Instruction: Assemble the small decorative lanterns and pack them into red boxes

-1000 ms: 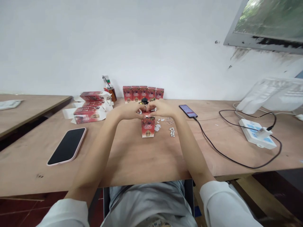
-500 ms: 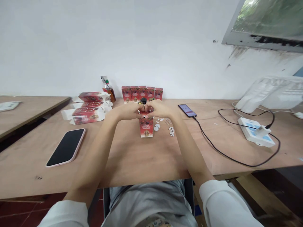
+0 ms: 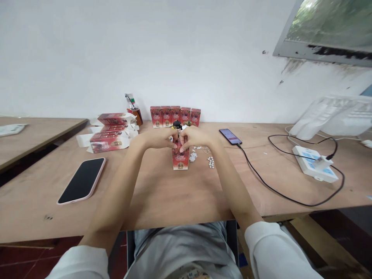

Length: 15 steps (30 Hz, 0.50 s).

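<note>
A small red carton (image 3: 180, 159) stands upright on the wooden table (image 3: 174, 193) in front of me. My left hand (image 3: 159, 138) and my right hand (image 3: 194, 137) meet over its top, fingers curled and pinching the carton's upper flaps. The top of the carton is hidden by my fingers. Just behind my hands sits a small dark bottle (image 3: 177, 124). Small white round pieces (image 3: 211, 162) lie scattered on the table right of the carton.
A row of red cartons (image 3: 175, 115) lines the wall. Unfolded cartons (image 3: 109, 136) and a brown bottle (image 3: 136, 112) lie at the back left. A black phone (image 3: 82, 179) rests on the left, a charging phone (image 3: 230, 136), a cable (image 3: 270, 186) and a power strip (image 3: 315, 166) on the right.
My fingers have drawn closer together and lower over the carton's top. The carton stays in the same spot.
</note>
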{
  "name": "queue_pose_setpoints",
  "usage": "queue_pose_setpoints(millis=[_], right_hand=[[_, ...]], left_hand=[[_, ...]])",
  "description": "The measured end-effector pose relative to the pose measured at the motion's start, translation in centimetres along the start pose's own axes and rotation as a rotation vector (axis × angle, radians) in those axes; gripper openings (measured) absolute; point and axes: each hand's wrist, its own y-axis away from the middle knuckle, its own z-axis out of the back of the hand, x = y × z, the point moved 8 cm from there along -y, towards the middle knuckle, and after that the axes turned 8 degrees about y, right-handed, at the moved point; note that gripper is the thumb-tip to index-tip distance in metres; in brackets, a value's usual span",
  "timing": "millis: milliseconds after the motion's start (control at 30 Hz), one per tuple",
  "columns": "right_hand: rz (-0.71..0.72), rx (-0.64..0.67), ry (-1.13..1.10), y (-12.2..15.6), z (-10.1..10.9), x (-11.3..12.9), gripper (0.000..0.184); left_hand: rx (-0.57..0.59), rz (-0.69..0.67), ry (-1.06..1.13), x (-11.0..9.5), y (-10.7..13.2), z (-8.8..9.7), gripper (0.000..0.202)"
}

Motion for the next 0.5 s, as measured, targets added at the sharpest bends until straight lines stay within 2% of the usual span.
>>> queue_pose_setpoints(millis=[300, 500], right_hand=[[0.012, 0.067, 0.001, 0.4, -0.1, 0.6, 0.023], [0.056, 0.061, 0.067, 0.2, -0.8, 0.8, 0.041]], left_hand=[[0.008, -0.027, 0.081, 0.8, -0.5, -0.3, 0.038], [0.024, -0.027, 0.064, 1.0, -0.7, -0.5, 0.047]])
